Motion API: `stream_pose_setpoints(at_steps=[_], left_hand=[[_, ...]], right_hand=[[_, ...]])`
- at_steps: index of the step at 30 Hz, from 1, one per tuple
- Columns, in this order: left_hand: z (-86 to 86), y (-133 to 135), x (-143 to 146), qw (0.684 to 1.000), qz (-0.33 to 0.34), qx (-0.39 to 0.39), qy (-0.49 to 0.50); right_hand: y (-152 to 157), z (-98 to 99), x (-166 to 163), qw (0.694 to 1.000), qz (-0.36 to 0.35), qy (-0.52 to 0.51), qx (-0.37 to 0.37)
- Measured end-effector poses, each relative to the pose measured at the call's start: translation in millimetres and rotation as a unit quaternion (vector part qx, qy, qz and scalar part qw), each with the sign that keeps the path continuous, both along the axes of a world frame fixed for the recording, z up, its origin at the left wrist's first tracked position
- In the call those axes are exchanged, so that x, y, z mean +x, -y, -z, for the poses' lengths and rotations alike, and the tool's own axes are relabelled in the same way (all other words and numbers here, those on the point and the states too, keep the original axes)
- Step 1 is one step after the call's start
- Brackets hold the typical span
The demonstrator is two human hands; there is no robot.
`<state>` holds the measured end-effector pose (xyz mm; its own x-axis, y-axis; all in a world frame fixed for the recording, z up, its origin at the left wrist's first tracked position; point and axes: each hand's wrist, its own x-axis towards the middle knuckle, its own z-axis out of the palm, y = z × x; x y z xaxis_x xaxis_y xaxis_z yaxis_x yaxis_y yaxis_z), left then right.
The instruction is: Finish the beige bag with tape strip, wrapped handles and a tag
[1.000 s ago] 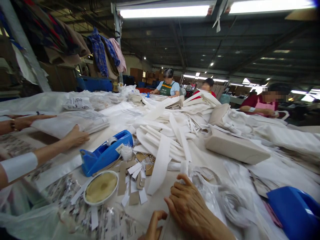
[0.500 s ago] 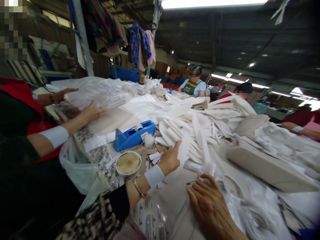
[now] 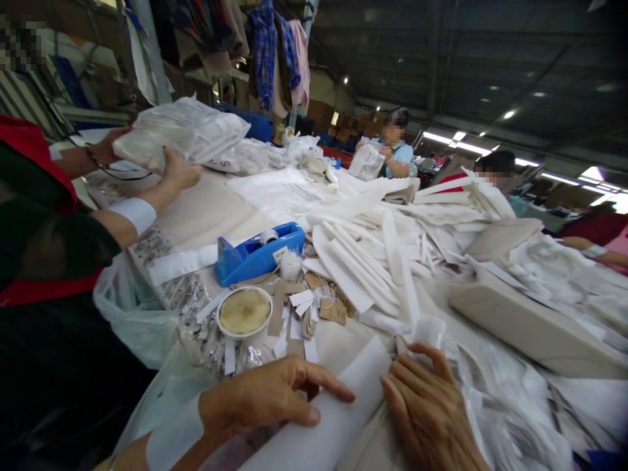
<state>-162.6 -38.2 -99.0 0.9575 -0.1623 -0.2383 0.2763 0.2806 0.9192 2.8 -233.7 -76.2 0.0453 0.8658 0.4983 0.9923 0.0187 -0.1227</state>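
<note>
A long white strip of thin sheet (image 3: 338, 418) slants across the near side of the table, over beige fabric (image 3: 366, 438). My left hand (image 3: 265, 392) rests on this strip, index finger stretched out and thumb apart from it. Close to the strip's right edge, my right hand (image 3: 429, 405) has its fingers bent over the beige fabric, with a small pale fold of it showing by the index finger. The fingertips' exact grip is partly hidden. Clear plastic wrapping (image 3: 461, 366) lies against the right hand's far side.
Beyond my hands are a blue tape dispenser (image 3: 260, 252), a round tub of yellowish paste (image 3: 245, 312), small tags (image 3: 333, 309) and stacked white strips (image 3: 353, 268). At left, a co-worker's hands hold a plastic-wrapped package (image 3: 181, 134). Folded beige fabric (image 3: 530, 327) lies right.
My left hand has brought a white strip from the pile down towards me and laid it by my right hand. The left co-worker has lifted the package; another person has raised a bag.
</note>
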Motion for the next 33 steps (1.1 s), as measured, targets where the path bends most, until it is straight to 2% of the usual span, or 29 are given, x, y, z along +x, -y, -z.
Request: stream_pose_setpoints(at_steps=[4,9,14,17,19,21,23,25,27,30,33], left_hand=[[11.4,12,14,0.999,0.008,-0.008,0.032],[28.0,17,31,0.998,0.004,-0.059,0.037],[38.2,24,41,0.998,0.009,-0.032,0.05],[35.8,27,41,0.998,0.011,-0.003,0.069],[27.9,23,34,0.996,0.025,0.016,0.089],[16.1,14,19,0.991,0.034,0.08,0.099],[4.0,2,-1,0.97,0.046,0.206,0.12],[-4.1,-8,-21,0.925,0.07,0.328,0.175],[-6.4,-13,-36,0.876,0.107,0.401,0.243],[-2.7,-16,-42,0.837,0.148,0.428,0.306],[-2.8,-18,-38,0.846,0.18,0.397,0.305]], right_hand=[[-4,-1.0,-3,1.0,0.003,-0.001,0.024],[-8,-3.1,-7,0.999,0.003,0.004,0.043],[-10,0.6,-6,0.999,0.002,0.008,0.033],[-12,9.3,-6,1.0,0.0,0.012,0.004],[-14,15.4,-6,1.0,0.0,0.018,-0.017],[-15,19.8,-6,0.999,0.005,0.02,-0.032],[-16,22.0,-5,0.999,0.011,0.02,-0.038],[-16,22.7,-5,0.999,0.011,0.024,-0.036],[-16,22.5,-5,0.999,0.008,0.028,-0.031],[-17,21.2,-5,0.999,0.009,0.027,-0.028],[-17,19.5,-5,0.999,0.01,0.024,-0.034]])
